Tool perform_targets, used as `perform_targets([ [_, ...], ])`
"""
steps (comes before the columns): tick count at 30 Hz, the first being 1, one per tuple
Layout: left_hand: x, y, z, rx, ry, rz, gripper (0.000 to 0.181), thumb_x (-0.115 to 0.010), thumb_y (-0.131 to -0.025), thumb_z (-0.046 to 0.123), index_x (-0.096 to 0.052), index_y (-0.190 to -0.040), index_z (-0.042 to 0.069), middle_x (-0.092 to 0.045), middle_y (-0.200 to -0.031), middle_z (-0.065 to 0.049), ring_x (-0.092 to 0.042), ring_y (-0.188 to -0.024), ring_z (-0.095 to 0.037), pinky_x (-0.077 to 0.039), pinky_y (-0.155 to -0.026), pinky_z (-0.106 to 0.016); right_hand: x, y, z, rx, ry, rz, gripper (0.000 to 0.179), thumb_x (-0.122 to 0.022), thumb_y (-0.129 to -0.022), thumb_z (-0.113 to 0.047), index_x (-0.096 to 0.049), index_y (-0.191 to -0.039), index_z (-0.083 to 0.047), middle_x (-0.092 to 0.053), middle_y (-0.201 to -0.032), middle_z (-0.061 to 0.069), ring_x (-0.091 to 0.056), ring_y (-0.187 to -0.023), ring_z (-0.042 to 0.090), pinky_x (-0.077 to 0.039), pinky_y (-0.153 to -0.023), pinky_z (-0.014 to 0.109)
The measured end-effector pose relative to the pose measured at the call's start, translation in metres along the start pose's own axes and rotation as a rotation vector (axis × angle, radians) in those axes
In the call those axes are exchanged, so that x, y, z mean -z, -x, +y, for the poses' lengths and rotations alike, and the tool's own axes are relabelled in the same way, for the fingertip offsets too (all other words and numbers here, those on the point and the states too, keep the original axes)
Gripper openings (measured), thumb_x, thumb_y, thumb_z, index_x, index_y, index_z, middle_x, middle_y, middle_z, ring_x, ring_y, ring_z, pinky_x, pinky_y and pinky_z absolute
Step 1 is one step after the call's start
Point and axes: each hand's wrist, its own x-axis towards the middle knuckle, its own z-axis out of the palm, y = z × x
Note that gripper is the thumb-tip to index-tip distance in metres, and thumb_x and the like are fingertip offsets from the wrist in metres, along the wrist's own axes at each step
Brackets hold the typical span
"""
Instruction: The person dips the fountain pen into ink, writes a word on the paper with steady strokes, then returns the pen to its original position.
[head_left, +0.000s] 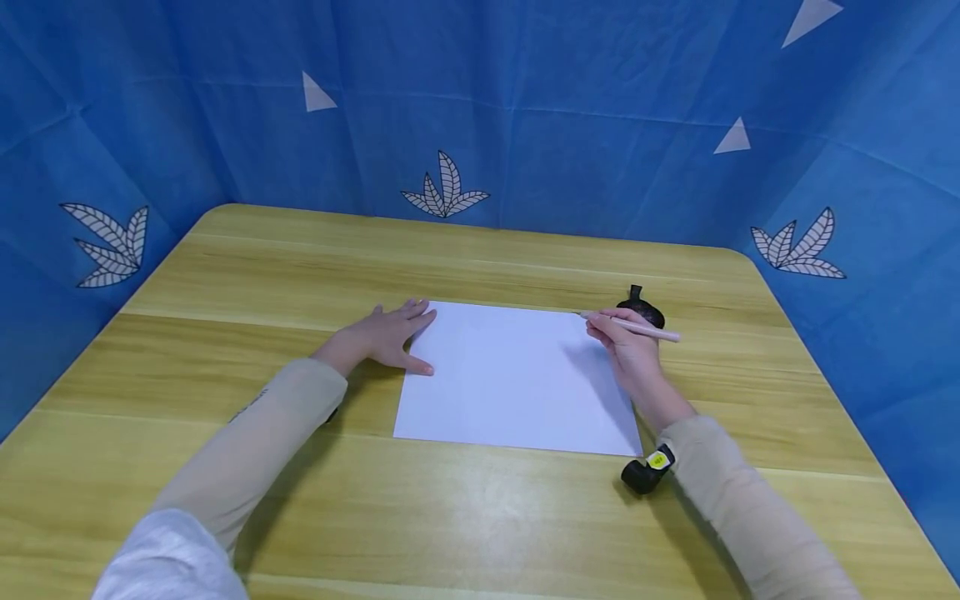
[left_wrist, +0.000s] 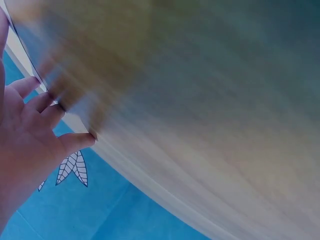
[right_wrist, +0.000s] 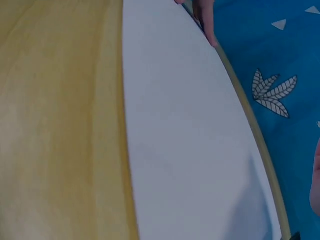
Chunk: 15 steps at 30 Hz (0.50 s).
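Your left hand (head_left: 392, 335) rests, fingers spread, on the left edge of the paper (head_left: 502, 383), whose long side runs left to right. By its far right corner your right hand (head_left: 630, 350), the nearer one, pinches the pen (head_left: 656, 332), tip pointing left and slightly away; contact I can't tell.

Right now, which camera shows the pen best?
The head view: most of the pen shows, held in the right grip. The left wrist view shows no pen. In the right wrist view, a dark bit at the bottom edge might be its tip; I can't tell.
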Motion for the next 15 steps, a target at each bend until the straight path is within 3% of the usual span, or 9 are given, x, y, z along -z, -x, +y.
perform_targets([
  [15, -0.003, 0.0, -0.003, -0.006, 0.015, 0.008, 0.099, -0.054, -0.075, 0.064, -0.011, -0.144, 0.008, 0.0, -0.148, -0.012, 0.002, -0.134, -0.028, -0.004, -0.097, -0.062, -0.021, 0.008, 0.029, -0.05, 0.112, -0.069, 0.024, -0.052, -0.081, 0.016, -0.061, -0.07, -0.003, -0.066, -0.07, 0.008, -0.064, -0.066, 0.016, -0.051, -0.063, 0.024],
])
